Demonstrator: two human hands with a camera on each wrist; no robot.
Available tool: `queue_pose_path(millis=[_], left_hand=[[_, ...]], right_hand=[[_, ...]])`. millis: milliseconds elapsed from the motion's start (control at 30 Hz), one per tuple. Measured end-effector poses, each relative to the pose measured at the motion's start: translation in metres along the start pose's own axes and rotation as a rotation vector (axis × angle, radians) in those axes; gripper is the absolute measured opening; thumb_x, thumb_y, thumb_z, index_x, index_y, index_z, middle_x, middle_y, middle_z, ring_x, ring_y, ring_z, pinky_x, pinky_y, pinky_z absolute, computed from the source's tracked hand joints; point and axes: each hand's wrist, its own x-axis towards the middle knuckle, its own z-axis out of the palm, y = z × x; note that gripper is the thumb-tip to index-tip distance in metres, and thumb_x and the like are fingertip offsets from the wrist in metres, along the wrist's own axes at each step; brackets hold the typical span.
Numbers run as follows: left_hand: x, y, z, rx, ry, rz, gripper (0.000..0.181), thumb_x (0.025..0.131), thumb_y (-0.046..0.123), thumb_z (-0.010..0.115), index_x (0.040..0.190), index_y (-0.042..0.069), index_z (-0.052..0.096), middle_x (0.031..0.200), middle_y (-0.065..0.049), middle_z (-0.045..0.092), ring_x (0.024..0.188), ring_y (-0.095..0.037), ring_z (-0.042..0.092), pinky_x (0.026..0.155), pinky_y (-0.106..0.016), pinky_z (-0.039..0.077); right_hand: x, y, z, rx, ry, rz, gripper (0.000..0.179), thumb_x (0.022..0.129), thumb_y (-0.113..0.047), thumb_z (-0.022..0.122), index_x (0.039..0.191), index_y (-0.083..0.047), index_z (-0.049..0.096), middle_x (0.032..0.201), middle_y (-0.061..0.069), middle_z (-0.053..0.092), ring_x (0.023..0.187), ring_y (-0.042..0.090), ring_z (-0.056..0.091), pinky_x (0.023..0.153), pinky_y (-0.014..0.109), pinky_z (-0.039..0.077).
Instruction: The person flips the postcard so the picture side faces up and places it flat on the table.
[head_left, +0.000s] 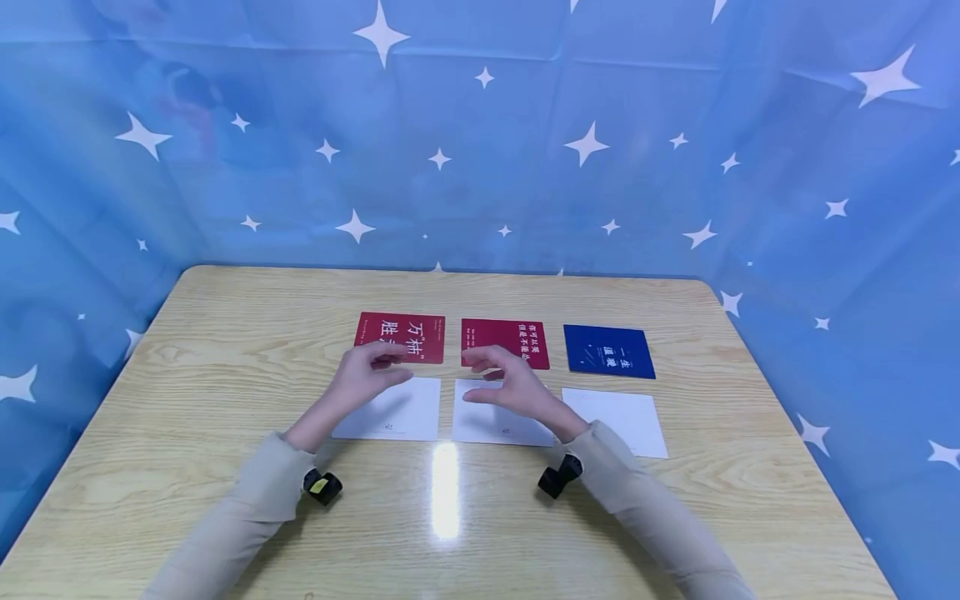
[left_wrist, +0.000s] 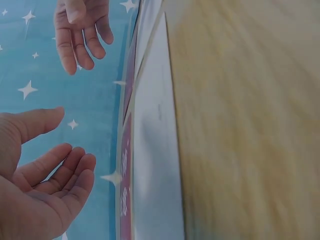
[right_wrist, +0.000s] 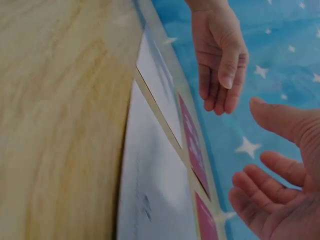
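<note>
My left hand [head_left: 365, 377] hovers over the left cards, its fingers relaxed and bent a little, nothing in its grasp. Facing it, my right hand [head_left: 513, 385] hangs above the middle cards in the same loose pose, also holding nothing. Behind the hands lie a red card [head_left: 427, 333] at left, a second red card [head_left: 510, 333] in the middle and a dark blue card [head_left: 609, 350] at right, all with white lettering. In front of them lie white cards: one at left [head_left: 408, 412], one in the middle [head_left: 480, 425] and one at right [head_left: 622, 417]. The hands partly cover the left and middle cards.
The cards lie flat in two rows on a light wooden table [head_left: 247, 358]. A blue curtain with white stars [head_left: 517, 192] hangs behind and beside the table. Black wrist cameras show at the left wrist [head_left: 322, 487] and the right wrist [head_left: 558, 477].
</note>
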Motion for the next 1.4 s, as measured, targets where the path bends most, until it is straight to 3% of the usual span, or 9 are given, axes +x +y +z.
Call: queue_pose_path(millis=[200, 467, 633, 967, 1200, 1400], left_hand=[[-0.012, -0.010, -0.012, -0.012, 0.005, -0.024, 0.038, 0.081, 0.008, 0.072, 0.115, -0.005, 0.062, 0.113, -0.019, 0.062, 0.104, -0.032, 0.058, 0.090, -0.044, 0.046], [-0.028, -0.023, -0.027, 0.069, 0.036, -0.031, 0.039, 0.078, 0.005, 0.074, 0.113, -0.007, 0.061, 0.107, -0.020, 0.063, 0.096, -0.032, 0.059, 0.086, -0.044, 0.048], [-0.033, -0.031, -0.036, 0.124, 0.031, -0.043, 0.044, 0.074, 0.002, 0.075, 0.114, -0.009, 0.060, 0.098, -0.019, 0.062, 0.089, -0.030, 0.058, 0.079, -0.037, 0.049], [-0.033, -0.037, -0.045, 0.165, -0.021, -0.070, 0.053, 0.067, -0.002, 0.078, 0.113, -0.014, 0.055, 0.092, -0.017, 0.058, 0.082, -0.025, 0.053, 0.070, -0.026, 0.046], [-0.028, -0.040, -0.050, 0.195, -0.054, -0.102, 0.053, 0.065, -0.003, 0.078, 0.111, -0.016, 0.055, 0.086, -0.013, 0.056, 0.078, -0.023, 0.052, 0.066, -0.024, 0.044], [-0.028, -0.039, -0.052, 0.222, -0.072, -0.131, 0.049, 0.065, -0.003, 0.078, 0.107, -0.013, 0.056, 0.086, -0.012, 0.054, 0.075, -0.020, 0.051, 0.065, -0.024, 0.043]], right_hand=[[0.006, -0.001, 0.012, -0.019, -0.047, -0.021, 0.061, 0.076, -0.007, 0.077, 0.129, 0.004, 0.049, 0.122, 0.023, 0.052, 0.107, 0.037, 0.054, 0.089, 0.046, 0.047], [0.014, -0.002, 0.025, -0.034, -0.083, 0.001, 0.056, 0.076, -0.005, 0.076, 0.126, 0.002, 0.052, 0.120, 0.019, 0.054, 0.106, 0.033, 0.054, 0.088, 0.041, 0.048], [0.018, -0.001, 0.032, -0.057, -0.085, 0.030, 0.058, 0.074, -0.007, 0.078, 0.125, 0.002, 0.053, 0.119, 0.018, 0.056, 0.104, 0.031, 0.056, 0.085, 0.042, 0.049], [0.022, 0.001, 0.043, -0.212, -0.105, 0.012, 0.060, 0.072, -0.009, 0.081, 0.124, 0.001, 0.054, 0.116, 0.014, 0.057, 0.100, 0.025, 0.054, 0.080, 0.028, 0.048], [0.026, 0.003, 0.046, -0.269, -0.148, 0.028, 0.061, 0.071, -0.012, 0.082, 0.124, 0.000, 0.055, 0.117, 0.012, 0.056, 0.102, 0.023, 0.052, 0.088, 0.032, 0.044], [0.029, -0.002, 0.050, -0.339, -0.179, 0.088, 0.060, 0.071, -0.013, 0.082, 0.124, -0.003, 0.056, 0.116, 0.009, 0.054, 0.104, 0.020, 0.049, 0.092, 0.033, 0.042]])
